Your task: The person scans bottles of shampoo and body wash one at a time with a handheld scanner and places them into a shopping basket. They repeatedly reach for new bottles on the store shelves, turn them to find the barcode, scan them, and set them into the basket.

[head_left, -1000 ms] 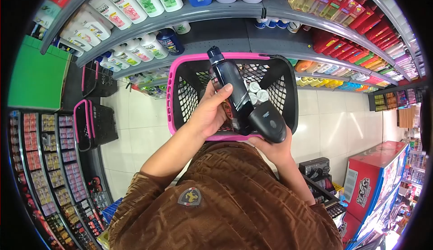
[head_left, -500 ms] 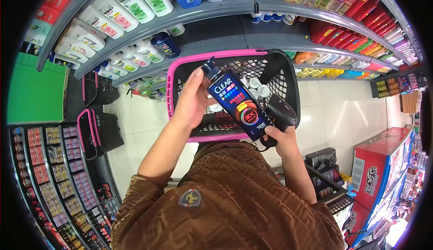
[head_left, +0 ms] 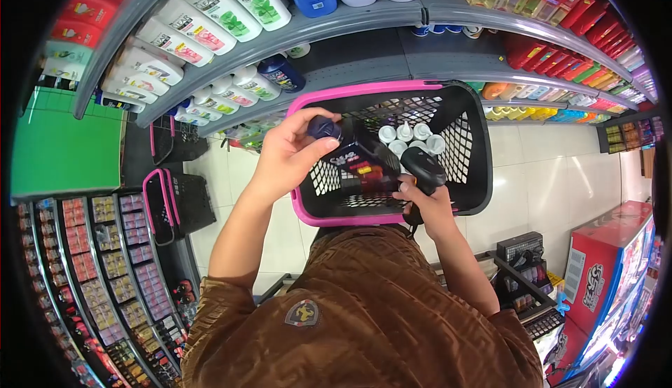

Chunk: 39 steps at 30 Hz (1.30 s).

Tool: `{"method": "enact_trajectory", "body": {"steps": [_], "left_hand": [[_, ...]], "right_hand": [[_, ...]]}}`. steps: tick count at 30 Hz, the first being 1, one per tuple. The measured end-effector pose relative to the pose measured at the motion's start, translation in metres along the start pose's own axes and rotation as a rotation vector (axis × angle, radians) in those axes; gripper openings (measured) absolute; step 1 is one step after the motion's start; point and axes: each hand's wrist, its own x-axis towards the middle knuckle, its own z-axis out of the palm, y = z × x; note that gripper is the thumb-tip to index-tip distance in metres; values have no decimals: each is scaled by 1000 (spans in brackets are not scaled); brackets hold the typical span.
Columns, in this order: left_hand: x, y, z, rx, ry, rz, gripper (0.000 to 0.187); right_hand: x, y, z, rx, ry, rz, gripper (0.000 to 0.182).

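A dark CLEAR bottle (head_left: 357, 158) is tilted over the black basket with a pink rim (head_left: 371, 88). My left hand (head_left: 290, 151) has its fingers around the bottle's cap end, at the basket's left side. In my right hand (head_left: 428, 202) is a black handheld scanner (head_left: 423, 167), its head pointing up and left beside the bottle's lower end. Several white-topped bottles (head_left: 404, 132) stand inside the basket, behind the scanner. The bottle's lower end is partly hidden near my right hand.
Shelves of shampoo bottles (head_left: 210, 13) curve across the top. Two black baskets with pink handles (head_left: 178, 199) stand at the left, by a rack of small packets (head_left: 91, 262). A red box-like freezer (head_left: 605, 248) is at the right.
The bottle has turned, its label now facing more away and darker, and has lowered towards the basket. My left hand has closed over its top. The whole view has shifted slightly.
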Motion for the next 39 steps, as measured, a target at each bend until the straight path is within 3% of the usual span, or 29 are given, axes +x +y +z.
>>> {"method": "enact_trajectory", "body": {"steps": [2,4,7,10,14,20,22,24,25,29,35,39], "left_hand": [[8,2,-6,300,24,86,42],[25,-10,-23,395,60,141,42],[66,-37,-61,845,156,557,45],[105,-58,-90,965,180,689,43],[156,-89,-120,942,179,665,40],[196,-134,-140,1050,15,475,41],[211,-142,-146,1077,108,438,44],[223,-151,-156,1154,190,610,48],[227,-149,-162,1164,64,383,60],[243,-158,-170,1282,147,506,62],[260,-167,-179,1461,206,413,59],[261,-163,-177,1383,227,357,56]], "right_hand": [[5,12,5,106,172,152,30],[4,37,0,127,217,174,25],[-3,67,-8,96,356,188,17],[-7,84,-10,97,420,185,15],[-9,92,-6,99,454,117,9],[-13,93,-1,34,487,62,10],[-12,94,-2,26,507,59,10],[-14,98,-1,15,513,68,10],[-14,97,-2,14,527,72,12],[-12,94,1,11,549,53,16],[-12,91,4,-19,573,63,15],[-11,92,4,-28,584,62,16]]}}
